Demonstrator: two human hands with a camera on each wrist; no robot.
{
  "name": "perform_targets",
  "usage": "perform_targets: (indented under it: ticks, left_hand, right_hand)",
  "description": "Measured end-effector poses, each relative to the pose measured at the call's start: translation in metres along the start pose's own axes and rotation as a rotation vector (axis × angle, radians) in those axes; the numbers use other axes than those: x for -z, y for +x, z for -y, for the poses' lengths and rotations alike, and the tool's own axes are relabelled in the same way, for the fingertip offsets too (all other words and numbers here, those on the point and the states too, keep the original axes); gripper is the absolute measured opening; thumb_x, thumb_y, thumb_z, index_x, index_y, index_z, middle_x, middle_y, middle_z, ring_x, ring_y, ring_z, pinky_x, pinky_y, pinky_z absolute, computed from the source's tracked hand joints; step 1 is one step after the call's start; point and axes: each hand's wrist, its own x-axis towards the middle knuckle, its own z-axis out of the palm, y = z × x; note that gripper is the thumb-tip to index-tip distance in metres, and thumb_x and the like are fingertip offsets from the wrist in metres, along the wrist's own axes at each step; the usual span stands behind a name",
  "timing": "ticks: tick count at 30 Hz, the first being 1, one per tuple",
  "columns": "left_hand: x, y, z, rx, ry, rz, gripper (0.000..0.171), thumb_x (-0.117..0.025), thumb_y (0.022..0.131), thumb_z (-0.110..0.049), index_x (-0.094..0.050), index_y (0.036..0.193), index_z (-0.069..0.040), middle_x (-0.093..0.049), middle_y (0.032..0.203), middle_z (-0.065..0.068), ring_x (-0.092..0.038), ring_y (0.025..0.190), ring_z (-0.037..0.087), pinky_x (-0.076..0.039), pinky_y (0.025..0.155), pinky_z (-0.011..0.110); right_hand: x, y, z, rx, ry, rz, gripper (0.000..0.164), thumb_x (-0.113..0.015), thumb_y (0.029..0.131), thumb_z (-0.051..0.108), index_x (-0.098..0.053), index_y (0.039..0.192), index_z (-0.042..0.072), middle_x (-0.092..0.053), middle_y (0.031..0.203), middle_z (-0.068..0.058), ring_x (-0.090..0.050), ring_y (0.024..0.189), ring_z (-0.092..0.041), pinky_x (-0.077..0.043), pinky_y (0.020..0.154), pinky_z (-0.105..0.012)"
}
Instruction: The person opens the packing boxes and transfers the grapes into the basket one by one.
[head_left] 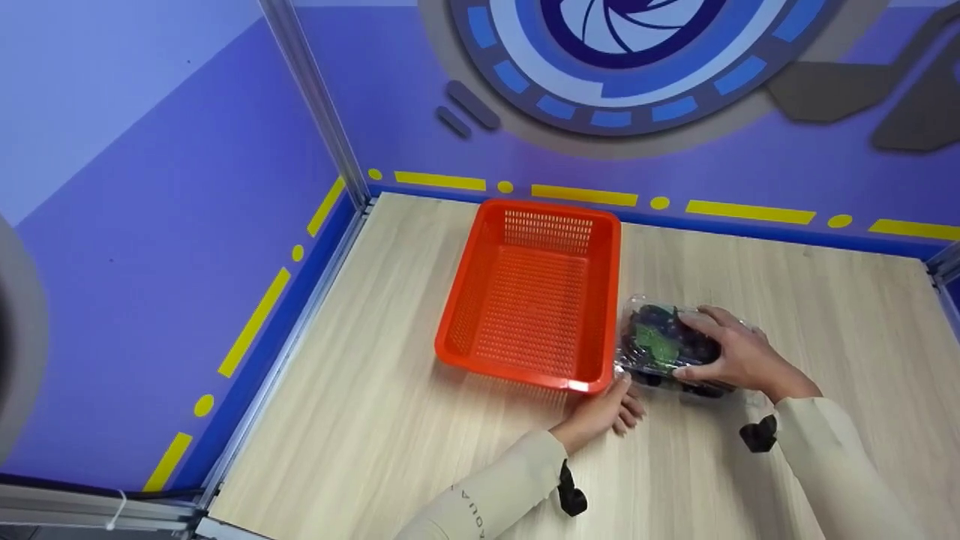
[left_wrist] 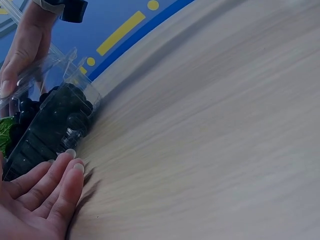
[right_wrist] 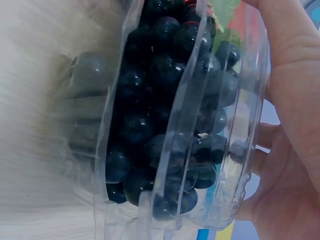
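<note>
Holding a clear box (head_left: 664, 367) in the right hand (head_left: 731, 352), thumb on the near side and fingers on the far side. With dark grapes (right_wrist: 165, 70) and a green leaf (head_left: 654, 343) inside. Just to the right of the red basket (head_left: 534, 300), on the table (head_left: 862, 322) or a bit above it; can't tell which. With the left hand (head_left: 604, 411) by the box's near left corner, fingers loose, grip not closed. Can't tell if touching.

Blue wall (head_left: 375, 75) (yellow dashes (head_left: 585, 195) low), pale table (head_left: 390, 420).
</note>
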Motion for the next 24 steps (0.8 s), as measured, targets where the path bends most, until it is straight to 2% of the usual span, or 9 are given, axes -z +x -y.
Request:
perform_targets:
  ticks: [8,21,24]
  left_hand:
    - [-0.001,-0.0017,0.0006,0.024,0.018,-0.036,0.057,-0.029,0.104,-0.047,-0.064,0.096,-0.002,-0.067,0.08,0.011,-0.052,0.057,0.014,-0.046,0.05,0.023]
    - [-0.0034,-0.0006,0.0033,0.012,0.008,-0.034,0.056,-0.03,0.104,-0.048,-0.063,0.096,-0.003,-0.066,0.077,0.009,-0.052,0.054,0.013,-0.046,0.048,0.023]
    - [-0.0022,0.0001,0.0032,0.001,0.015,-0.046,0.059,-0.031,0.104,-0.047,-0.065,0.093,0.0,-0.067,0.075,0.012,-0.051,0.052,0.013,-0.045,0.046,0.023]
  right_hand:
    - [-0.0006,-0.0011,0.0012,-0.001,0.011,0.007,0.101,-0.079,0.068,0.06,-0.037,0.148,0.012,-0.024,0.154,-0.027,-0.022,0.138,-0.053,-0.012,0.1,-0.08]
    - [0.0021,-0.0039,-0.0007,-0.026,0.04,0.005,0.1,-0.077,0.069,0.063,-0.038,0.148,0.014,-0.022,0.157,-0.026,-0.015,0.142,-0.053,-0.004,0.102,-0.081]
    - [0.0017,-0.0033,-0.0007,-0.021,0.051,-0.004,0.099,-0.076,0.07,0.062,-0.038,0.147,0.015,-0.022,0.157,-0.025,-0.015,0.142,-0.053,-0.003,0.103,-0.08]
